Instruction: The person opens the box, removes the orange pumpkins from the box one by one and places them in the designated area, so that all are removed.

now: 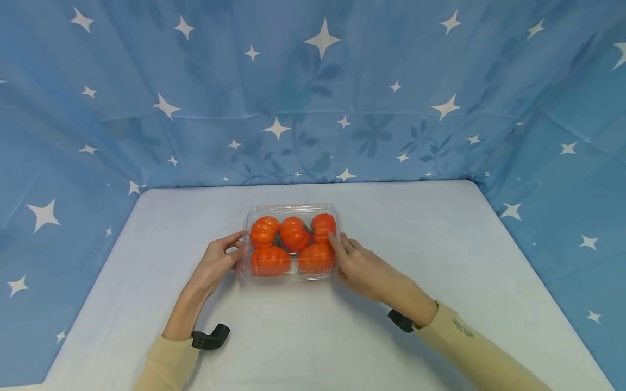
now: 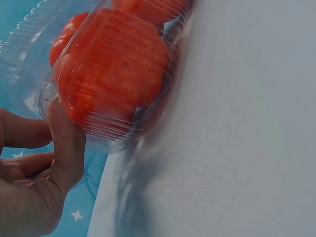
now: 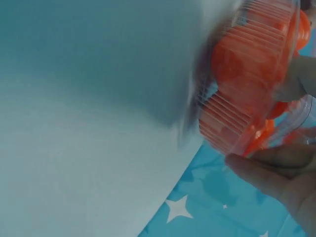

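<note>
A clear plastic clamshell box (image 1: 290,276) with several orange-red, pumpkin-shaped pieces (image 1: 294,234) in it is between the two hands. Green stems show on some pieces. At the box's left side, the left hand (image 1: 217,262) holds the edge, its thumb pressed to the corner in the left wrist view. My right hand (image 1: 364,271) grips the opposite side; one finger reaches over the rim onto a piece, and the thumb is at the outer corner. In the left wrist view a clear lid part (image 2: 19,54) spreads out beyond the box's rim.
The box is over a white table (image 1: 415,233) with rounded far corners. Blue curtain cloth (image 1: 313,108) with white stars hangs behind and along both sides. Black bands (image 1: 210,338) sit on both wrists, by the beige sleeves.
</note>
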`<state>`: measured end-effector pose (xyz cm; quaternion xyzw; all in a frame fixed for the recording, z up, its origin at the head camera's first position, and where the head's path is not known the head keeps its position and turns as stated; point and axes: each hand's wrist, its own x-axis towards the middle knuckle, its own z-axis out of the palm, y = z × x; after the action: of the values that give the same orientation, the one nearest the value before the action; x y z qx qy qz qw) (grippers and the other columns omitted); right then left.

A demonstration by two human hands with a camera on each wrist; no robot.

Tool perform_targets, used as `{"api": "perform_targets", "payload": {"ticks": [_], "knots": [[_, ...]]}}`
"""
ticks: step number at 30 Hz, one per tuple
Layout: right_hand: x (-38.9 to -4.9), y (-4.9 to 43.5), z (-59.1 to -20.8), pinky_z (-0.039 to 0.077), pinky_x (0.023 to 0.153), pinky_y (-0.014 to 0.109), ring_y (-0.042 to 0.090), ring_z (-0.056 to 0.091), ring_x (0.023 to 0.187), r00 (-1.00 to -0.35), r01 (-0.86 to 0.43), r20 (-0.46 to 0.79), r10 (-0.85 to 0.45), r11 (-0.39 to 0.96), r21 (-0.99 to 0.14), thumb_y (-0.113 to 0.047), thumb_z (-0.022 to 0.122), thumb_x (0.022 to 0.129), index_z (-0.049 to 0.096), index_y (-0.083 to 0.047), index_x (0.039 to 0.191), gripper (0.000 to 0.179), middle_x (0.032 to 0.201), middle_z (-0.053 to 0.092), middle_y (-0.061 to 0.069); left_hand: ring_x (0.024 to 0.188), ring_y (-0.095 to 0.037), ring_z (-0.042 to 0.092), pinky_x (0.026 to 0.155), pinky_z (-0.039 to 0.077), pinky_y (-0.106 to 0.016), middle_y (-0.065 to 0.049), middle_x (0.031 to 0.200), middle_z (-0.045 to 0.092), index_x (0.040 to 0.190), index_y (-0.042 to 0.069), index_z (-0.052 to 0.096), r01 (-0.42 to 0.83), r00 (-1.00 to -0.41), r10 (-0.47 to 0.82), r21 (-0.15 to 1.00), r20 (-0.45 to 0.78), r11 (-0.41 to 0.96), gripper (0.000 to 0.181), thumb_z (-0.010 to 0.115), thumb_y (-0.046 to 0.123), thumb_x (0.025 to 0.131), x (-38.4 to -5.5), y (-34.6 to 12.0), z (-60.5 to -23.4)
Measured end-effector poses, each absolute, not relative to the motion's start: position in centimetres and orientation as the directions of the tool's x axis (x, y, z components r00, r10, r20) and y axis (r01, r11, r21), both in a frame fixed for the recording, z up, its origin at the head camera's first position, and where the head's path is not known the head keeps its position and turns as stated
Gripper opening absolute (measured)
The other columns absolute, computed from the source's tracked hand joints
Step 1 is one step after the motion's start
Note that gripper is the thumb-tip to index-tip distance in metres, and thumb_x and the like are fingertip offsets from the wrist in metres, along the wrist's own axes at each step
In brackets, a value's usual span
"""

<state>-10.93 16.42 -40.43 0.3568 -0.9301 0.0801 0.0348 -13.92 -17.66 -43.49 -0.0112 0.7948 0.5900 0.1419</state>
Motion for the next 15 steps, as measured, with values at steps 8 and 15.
{"api": "perform_targets", "payload": {"ticks": [8, 15], "knots": [[-11.4, 17.4, -40.1, 0.057, 0.095, 0.056, 0.043, 0.064, 0.119, -0.802, -0.59, 0.232, -0.55, 0.79, -0.168, -0.043, 0.083, 0.085, 0.044, -0.006, 0.15, 0.084, 0.151, 0.048, 0.027, 0.065, -0.008, 0.057, 0.06, 0.055, -0.025, -0.013, 0.11, 0.054, 0.154, -0.006, 0.038, -0.204, -0.951, 0.172, 0.941, -0.256, 0.27, 0.055, 0.056, 0.004, 0.102, -14.0, -17.8, -43.5], [-13.4, 18.1, -39.3, 0.051, 0.105, 0.055, 0.04, 0.055, 0.134, -0.767, -0.639, 0.32, -0.556, 0.708, -0.302, -0.014, 0.084, 0.085, 0.046, -0.004, 0.148, 0.074, 0.16, 0.039, 0.021, 0.063, -0.014, 0.058, 0.059, 0.057, -0.028, -0.006, 0.083, 0.062, 0.149, -0.004, 0.041, -0.241, -0.937, 0.208, 0.951, -0.28, 0.195, 0.053, 0.06, 0.009, 0.101, -13.9, -18.2, -43.7]]}}
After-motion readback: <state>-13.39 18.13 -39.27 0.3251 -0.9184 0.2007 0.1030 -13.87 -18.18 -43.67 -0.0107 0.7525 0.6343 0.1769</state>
